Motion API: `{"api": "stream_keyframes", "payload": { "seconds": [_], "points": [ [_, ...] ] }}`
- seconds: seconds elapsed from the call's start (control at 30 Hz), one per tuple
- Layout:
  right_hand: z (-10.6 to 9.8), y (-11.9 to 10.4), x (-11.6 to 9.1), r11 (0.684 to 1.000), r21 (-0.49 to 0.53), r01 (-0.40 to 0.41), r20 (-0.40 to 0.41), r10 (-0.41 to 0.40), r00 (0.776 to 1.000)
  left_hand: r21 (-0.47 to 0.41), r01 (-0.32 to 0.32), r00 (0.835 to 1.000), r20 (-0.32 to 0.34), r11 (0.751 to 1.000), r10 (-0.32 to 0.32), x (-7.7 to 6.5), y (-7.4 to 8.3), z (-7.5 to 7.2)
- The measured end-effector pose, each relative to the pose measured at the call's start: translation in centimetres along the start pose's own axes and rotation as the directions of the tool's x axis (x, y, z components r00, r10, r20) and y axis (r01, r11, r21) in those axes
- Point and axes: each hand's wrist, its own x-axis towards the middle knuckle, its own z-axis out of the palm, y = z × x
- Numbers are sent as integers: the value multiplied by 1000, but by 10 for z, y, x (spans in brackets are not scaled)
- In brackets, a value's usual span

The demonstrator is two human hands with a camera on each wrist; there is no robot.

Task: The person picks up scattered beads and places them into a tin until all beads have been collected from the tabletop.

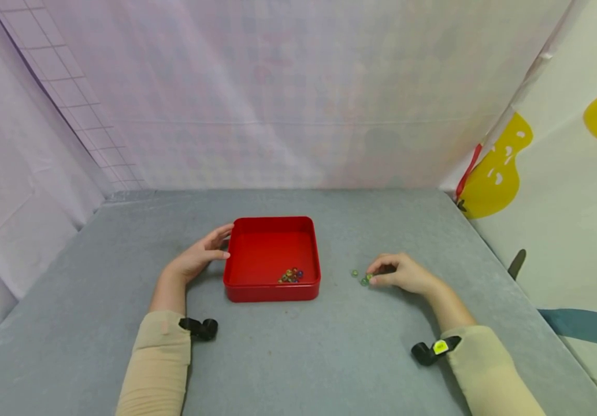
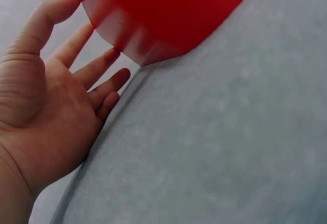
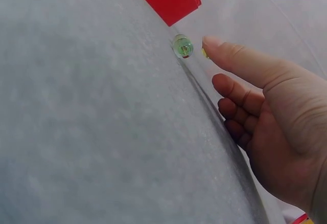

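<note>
A square red tray (image 1: 272,293) stands on the grey surface, with a small cluster of coloured marbles (image 1: 290,275) lying in its front right corner. My left hand (image 1: 197,254) rests against the tray's left wall. In the left wrist view its fingers are spread and fairly straight, the fingertips right at the red wall. To the right of the tray, my right hand (image 1: 399,273) pinches a yellow-green marble (image 1: 369,277) between thumb and fingertips; in the right wrist view the thumb mostly hides it. A green marble (image 3: 182,46) lies just beyond the thumb, and another marble (image 1: 355,273) sits a little left.
Grey cloth (image 1: 298,358) covers the table. A pale curtain (image 1: 288,98) hangs along its back edge, and a white printed sheet (image 1: 563,231) borders it on the right. Black wrist cameras sit on both tan sleeves.
</note>
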Motion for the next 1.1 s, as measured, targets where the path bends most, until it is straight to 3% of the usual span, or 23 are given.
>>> {"api": "stream_keyframes", "payload": {
  "seconds": [0.37, 0.73, 1.1],
  "points": [
    [2, -5, 0, 1000, 10, -9, -74, 10, 997, 1, 6, 1000, -9, 1000, -6, 0, 0, 1],
    [10, -51, 0, 993, -100, 63, -190, -81, 978, 8, -23, 1000, 1, 1000, 23, 0, -3, -2],
    [15, -32, 11, 992, -105, 66, -219, -88, 972, 12, -24, 1000, 13, 1000, 24, 1, -2, -2]
  ]
}}
